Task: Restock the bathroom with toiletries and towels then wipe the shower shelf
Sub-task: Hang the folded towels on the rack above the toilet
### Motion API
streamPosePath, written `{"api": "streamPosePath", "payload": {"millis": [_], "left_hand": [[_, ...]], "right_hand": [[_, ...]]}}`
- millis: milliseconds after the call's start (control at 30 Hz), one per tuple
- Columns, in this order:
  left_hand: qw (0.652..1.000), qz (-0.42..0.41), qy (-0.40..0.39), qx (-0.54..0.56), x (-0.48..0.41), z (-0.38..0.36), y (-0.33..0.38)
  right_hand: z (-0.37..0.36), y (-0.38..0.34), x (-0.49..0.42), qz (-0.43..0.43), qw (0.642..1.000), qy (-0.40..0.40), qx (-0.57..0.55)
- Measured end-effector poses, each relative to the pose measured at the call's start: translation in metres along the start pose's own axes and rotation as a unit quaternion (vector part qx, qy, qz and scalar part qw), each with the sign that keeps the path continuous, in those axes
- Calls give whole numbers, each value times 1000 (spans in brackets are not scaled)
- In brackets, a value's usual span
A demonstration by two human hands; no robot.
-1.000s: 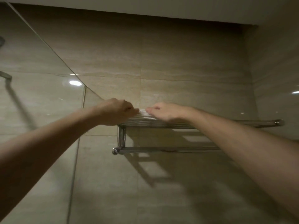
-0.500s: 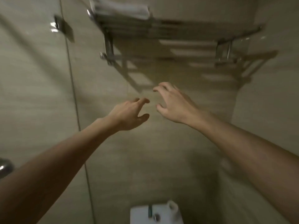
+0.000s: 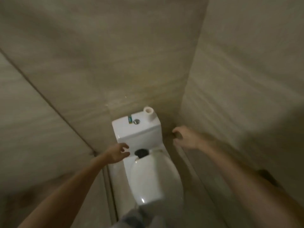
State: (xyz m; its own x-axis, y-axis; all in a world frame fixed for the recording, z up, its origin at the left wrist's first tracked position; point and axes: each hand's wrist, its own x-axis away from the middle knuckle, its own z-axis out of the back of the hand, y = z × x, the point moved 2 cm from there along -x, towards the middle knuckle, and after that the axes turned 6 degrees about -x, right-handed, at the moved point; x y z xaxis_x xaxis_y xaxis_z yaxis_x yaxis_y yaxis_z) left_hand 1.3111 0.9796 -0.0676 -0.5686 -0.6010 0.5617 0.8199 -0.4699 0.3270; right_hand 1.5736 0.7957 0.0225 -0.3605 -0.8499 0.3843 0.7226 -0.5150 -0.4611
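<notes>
A white toilet [image 3: 153, 176] with its lid down stands against the tiled wall below me. On its cistern [image 3: 131, 134] stand a toilet paper roll [image 3: 149, 113] at the back right and a small green and white packet [image 3: 130, 119] beside the flush button [image 3: 136, 121]. My left hand [image 3: 117, 153] hovers at the left of the cistern, fingers loosely spread, holding nothing. My right hand [image 3: 185, 137] hangs in the air right of the cistern, fingers loosely curled and empty. The towel rack is out of view.
A glass shower partition [image 3: 41, 129] runs along the left, meeting the floor beside the toilet. Tiled walls close in behind and on the right. A grey cloth-like shape [image 3: 139, 216] shows at the bottom, blurred. A dark object [image 3: 267, 176] sits low by my right arm.
Both hands have let go of the folded towel on the rack and dropped down. My view has swung down from the rack to the toilet.
</notes>
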Motion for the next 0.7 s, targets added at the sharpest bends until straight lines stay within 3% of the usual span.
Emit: {"api": "streamPosePath", "payload": {"millis": [200, 367, 567, 700], "left_hand": [[988, 58, -137, 44, -15, -118, -57], [983, 57, -173, 18, -28, -154, -90], [964, -28, -254, -73, -75, -179, -140], [947, -53, -278, -151, -79, -170, -108]], "right_hand": [[-78, 103, 55, -206, 974, -48, -77], [-160, 125, 120, -336, 923, -56, -180], [-297, 87, 211, -463, 822, -44, -328], [-371, 48, 281, -554, 724, -1, -410]]}}
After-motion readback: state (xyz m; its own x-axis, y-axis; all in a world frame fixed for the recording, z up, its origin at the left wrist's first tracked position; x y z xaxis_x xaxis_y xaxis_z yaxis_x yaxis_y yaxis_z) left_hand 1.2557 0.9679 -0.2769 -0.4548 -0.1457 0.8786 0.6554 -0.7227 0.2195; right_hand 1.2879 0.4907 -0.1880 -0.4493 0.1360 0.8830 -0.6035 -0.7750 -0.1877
